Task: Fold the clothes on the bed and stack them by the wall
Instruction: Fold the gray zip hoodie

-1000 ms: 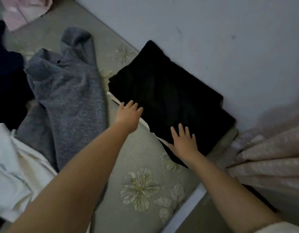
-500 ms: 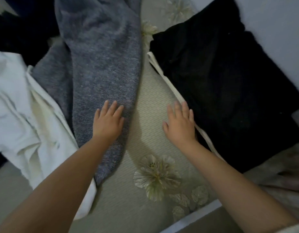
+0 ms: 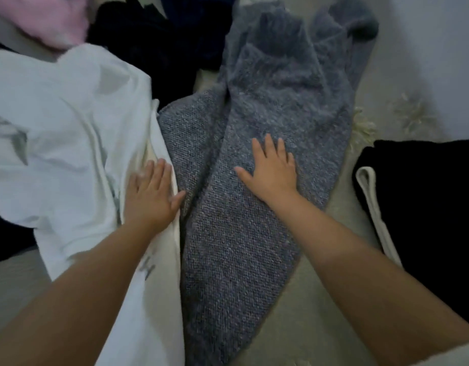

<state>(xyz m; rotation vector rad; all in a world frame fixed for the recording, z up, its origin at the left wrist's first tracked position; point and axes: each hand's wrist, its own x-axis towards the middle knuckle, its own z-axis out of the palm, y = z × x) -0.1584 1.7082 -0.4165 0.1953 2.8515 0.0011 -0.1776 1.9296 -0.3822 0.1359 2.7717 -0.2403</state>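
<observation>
On grey knit (image 3: 254, 233), right hand (image 3: 273, 173) flat, left hand (image 3: 149, 199) on white shirt (image 3: 56, 143)

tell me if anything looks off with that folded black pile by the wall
A white strap or hem sticks out from under the folded black garment along its left edge, trailing onto the bedspread, so the stack is not quite tidy. Nothing looks damaged or spilled.

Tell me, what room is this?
Probably a bedroom. Loose clothes, like a grey sweater and a white shirt, lie on a flower-patterned bedcover, and folded black clothes sit near a plain wall.
</observation>
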